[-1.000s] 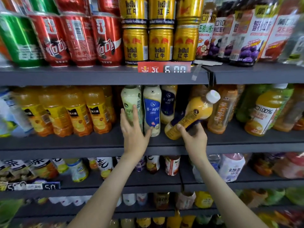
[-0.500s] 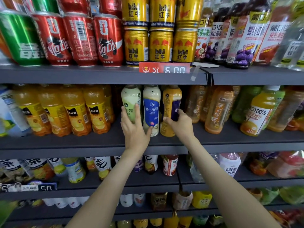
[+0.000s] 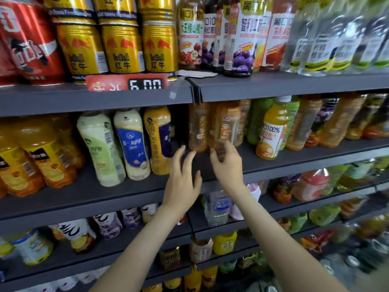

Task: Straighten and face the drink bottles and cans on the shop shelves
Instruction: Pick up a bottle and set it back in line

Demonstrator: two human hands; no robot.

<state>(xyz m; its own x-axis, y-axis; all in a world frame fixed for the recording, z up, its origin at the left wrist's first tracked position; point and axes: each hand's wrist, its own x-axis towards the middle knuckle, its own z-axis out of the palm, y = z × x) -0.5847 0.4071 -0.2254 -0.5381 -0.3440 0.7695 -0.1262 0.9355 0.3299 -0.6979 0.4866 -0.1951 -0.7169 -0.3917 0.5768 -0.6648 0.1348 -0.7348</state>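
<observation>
Both forearms reach up and forward, bare. The left hand (image 3: 181, 182) spreads its fingers, holding nothing. Just beside it, the right hand (image 3: 228, 165) has loosely curved fingers, also holding nothing.

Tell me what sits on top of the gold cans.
A second tier of gold cans stands on the lower gold cans. Only their lower parts show; the rest is cropped.

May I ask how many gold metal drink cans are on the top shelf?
6. Three gold metal drink cans stand in a row above the red price tag; three more sit stacked on them, cut off by the frame. Others may hide behind.
</observation>
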